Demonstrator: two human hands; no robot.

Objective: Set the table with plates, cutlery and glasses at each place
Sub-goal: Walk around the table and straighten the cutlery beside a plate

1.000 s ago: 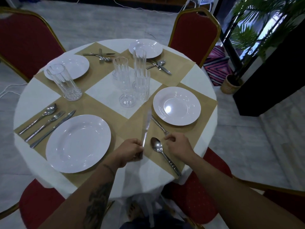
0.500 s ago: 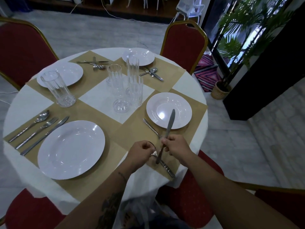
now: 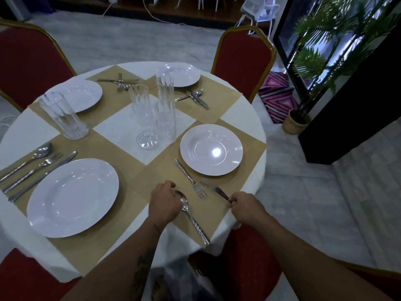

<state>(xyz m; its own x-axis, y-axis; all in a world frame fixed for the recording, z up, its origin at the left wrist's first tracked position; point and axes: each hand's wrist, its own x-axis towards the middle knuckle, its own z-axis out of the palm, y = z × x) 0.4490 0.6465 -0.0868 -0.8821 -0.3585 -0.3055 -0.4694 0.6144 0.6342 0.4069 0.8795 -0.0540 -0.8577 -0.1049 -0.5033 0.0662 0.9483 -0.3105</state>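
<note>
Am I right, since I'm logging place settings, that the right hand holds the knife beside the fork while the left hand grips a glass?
Not quite. In the head view the left hand rests by the spoon, not on a glass; the three spare glasses stand untouched at the table's centre. The right hand does hold the knife beside the fork.

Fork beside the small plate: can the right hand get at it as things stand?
Probably yes, once free. The fork lies bare on the mat, nothing over it, but the right hand is pinching the knife handle.
</note>
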